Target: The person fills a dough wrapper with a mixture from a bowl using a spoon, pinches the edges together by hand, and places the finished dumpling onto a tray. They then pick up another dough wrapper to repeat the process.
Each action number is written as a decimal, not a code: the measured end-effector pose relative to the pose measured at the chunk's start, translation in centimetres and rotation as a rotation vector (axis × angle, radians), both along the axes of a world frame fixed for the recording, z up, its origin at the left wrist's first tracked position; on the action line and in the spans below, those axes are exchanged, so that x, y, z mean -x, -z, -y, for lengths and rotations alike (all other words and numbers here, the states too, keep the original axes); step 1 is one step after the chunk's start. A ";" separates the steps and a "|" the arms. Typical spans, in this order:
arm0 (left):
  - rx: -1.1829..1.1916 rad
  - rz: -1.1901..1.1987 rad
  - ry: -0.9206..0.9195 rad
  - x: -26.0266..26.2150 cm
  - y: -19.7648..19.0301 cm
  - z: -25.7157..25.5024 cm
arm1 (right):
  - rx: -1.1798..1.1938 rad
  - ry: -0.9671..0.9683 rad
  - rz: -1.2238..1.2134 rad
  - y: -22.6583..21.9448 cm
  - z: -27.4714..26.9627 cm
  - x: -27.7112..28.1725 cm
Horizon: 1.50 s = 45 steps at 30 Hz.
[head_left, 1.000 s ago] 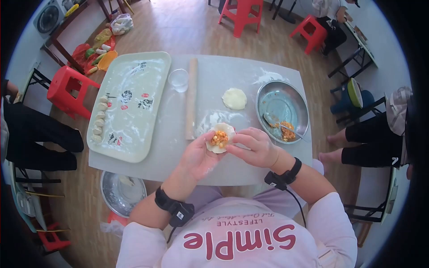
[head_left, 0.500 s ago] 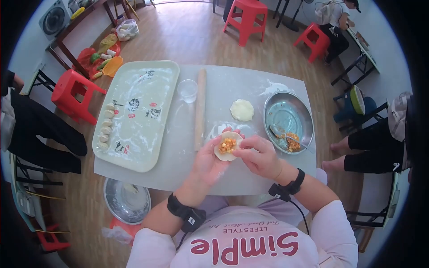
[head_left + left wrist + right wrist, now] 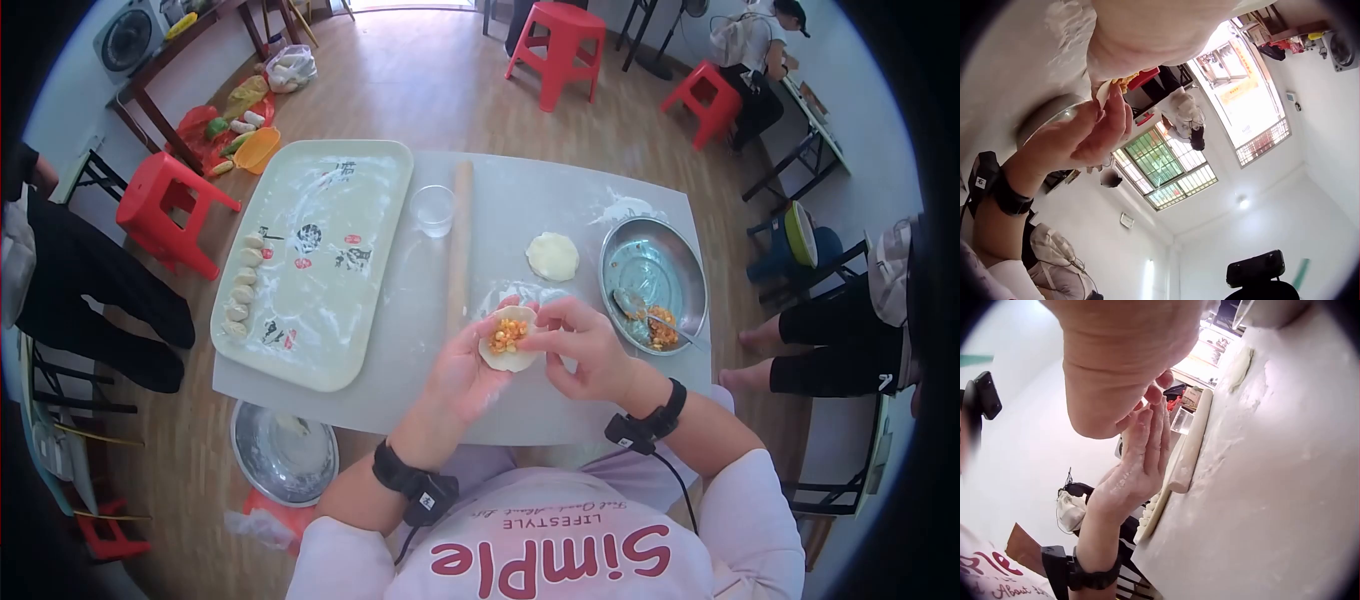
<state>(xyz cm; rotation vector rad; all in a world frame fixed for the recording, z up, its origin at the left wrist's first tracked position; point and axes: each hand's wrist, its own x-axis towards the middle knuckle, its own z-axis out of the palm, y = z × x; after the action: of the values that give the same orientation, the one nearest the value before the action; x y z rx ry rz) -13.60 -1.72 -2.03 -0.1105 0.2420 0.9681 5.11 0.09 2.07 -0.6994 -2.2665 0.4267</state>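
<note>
A round dumpling wrapper [image 3: 510,363] lies cupped in my left hand [image 3: 463,372], the thumb at its near-left rim and the fingers behind it. Orange and yellow chopped filling [image 3: 508,334] sits in its middle. My right hand [image 3: 592,352] pinches the wrapper's right edge between thumb and index finger, the other fingers bent. In the left wrist view, the pale edge of the wrapper [image 3: 1104,94] stands up at the right fingertips. The right wrist view has my left hand [image 3: 1132,478] upright and dusted with flour, its wrapper hidden behind my right hand.
Another flat wrapper [image 3: 552,257] lies ahead, beside a metal bowl [image 3: 652,233] with filling and a spoon [image 3: 680,333]. A rolling pin [image 3: 460,240], a clear cup [image 3: 432,211] and a tray [image 3: 330,370] bearing several dumplings [image 3: 243,290] stand left. A metal basin [image 3: 285,470] sits below the table.
The head view has shifted, so the table appears lower and further right. Both hands stay at the filled wrapper; the right fingers have worked along its right edge.
</note>
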 end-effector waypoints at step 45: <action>-0.083 0.045 -0.262 5.9 -1.9 -0.6 | 0.450 0.192 0.265 -6.2 -6.0 8.4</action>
<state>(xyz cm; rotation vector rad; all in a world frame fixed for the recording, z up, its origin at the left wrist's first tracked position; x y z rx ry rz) -19.54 -1.13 -0.14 -0.0885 0.1478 1.2333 -3.29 6.04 8.22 -1.2542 -2.3363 0.8018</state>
